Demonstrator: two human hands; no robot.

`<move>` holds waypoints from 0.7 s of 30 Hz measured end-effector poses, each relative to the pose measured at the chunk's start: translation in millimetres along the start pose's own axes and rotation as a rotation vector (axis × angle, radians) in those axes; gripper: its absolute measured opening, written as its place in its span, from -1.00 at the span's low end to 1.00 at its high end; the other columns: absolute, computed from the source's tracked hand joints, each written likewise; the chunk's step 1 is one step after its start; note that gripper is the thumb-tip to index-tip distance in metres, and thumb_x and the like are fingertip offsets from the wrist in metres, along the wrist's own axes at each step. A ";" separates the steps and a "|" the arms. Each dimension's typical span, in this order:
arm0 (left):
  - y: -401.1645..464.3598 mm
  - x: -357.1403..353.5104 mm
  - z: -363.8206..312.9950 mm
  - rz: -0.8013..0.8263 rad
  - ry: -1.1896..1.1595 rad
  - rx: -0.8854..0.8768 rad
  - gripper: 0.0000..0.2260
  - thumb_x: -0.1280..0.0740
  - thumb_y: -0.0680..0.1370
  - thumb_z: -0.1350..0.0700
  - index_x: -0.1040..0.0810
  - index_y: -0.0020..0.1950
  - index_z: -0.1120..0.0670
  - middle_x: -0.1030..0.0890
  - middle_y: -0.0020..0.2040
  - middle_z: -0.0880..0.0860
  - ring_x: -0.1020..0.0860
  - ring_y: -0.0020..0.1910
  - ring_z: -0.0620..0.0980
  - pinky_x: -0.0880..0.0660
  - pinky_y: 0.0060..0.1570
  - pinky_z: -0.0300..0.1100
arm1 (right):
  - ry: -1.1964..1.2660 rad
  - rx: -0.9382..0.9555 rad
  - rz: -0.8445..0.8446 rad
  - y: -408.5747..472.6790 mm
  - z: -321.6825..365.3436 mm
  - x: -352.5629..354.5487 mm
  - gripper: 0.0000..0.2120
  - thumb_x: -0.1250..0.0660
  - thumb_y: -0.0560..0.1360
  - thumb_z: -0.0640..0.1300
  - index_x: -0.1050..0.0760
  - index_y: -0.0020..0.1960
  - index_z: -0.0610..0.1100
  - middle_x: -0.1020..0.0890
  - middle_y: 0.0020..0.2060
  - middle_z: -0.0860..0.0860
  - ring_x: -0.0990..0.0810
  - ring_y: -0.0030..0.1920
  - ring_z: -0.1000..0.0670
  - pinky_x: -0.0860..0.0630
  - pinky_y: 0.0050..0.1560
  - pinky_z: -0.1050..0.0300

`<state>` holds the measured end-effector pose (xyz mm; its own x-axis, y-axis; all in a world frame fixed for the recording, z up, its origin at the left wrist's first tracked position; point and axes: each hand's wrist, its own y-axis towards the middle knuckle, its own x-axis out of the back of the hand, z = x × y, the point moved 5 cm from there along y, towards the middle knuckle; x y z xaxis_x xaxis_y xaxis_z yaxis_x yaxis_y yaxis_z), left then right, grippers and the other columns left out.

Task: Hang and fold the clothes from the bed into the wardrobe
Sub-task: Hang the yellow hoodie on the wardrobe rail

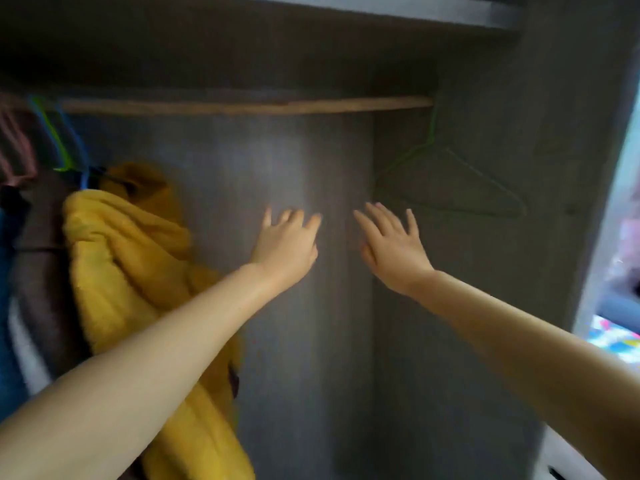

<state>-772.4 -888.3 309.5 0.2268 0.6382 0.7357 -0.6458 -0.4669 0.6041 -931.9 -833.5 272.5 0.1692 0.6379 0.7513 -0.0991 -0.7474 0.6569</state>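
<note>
The clothes that show here are already in the wardrobe (450, 306): a yellow garment (131, 258) hangs at the left end of the wooden rail (242, 106), bunched against a brown garment (41, 244) and something blue at the frame's edge, with coloured hangers (59, 140) crowded above them. Pushing them together that way looks deliberate, since it leaves the middle and right of the rail free for what you have yet to bring. One empty green hanger (446, 181) hangs alone at the right end, close to the side wall, where you can reach it without disturbing the hung clothes. The bed and whatever clothes lie on it are out of sight; only a bright patterned patch (613, 341) shows past the wardrobe's right edge, too blurred to name. Your left hand (287, 244) is stretched into the open middle with fingers spread and nearly straight, holding nothing and touching nothing you can see. Your right hand (391, 247) is likewise flat and spread, empty, its fingertips just below and left of the green hanger but apart from it. My judgement is that this hanger is your next pick.
</note>
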 end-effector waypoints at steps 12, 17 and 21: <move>-80.2 -58.2 -437.3 0.170 -0.498 -0.561 -0.80 -0.41 0.41 0.12 -0.62 0.01 0.12 -0.61 -0.11 0.11 -0.59 -0.12 0.15 -0.48 -0.14 -0.04 | -0.249 -0.241 0.291 -372.7 -259.9 46.5 -0.53 -0.55 0.27 -0.18 -0.61 0.17 -0.13 -0.62 0.16 -0.11 -0.62 0.15 -0.11 -0.48 0.15 -0.31; -107.8 -57.9 -602.2 0.334 -0.577 -0.707 -0.63 -0.16 0.56 -0.01 -0.40 0.35 0.03 -0.48 0.20 0.06 -0.43 0.21 0.10 -0.31 0.17 -0.06 | -0.293 -0.636 0.651 -528.8 -366.8 61.8 -0.47 -0.08 0.61 -0.01 -0.05 0.55 0.00 -0.10 0.54 -0.01 -0.06 0.53 -0.02 0.03 0.48 -0.20; -115.1 -62.7 -691.3 0.383 -0.589 -0.803 -0.52 -0.13 0.56 -0.06 -0.26 0.46 0.02 -0.40 0.29 0.03 -0.37 0.29 0.05 -0.22 0.26 -0.10 | -0.292 -0.837 0.826 -615.0 -421.7 75.4 -0.38 -0.09 0.61 0.02 0.13 0.57 0.00 0.06 0.56 -0.03 0.10 0.55 -0.05 0.11 0.46 -0.26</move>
<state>-1216.3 -451.4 -17.8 0.0846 0.0376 0.9957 -0.9914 0.1036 0.0804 -1271.7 -247.5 -48.2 -0.0405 -0.1212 0.9918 -0.8670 -0.4892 -0.0952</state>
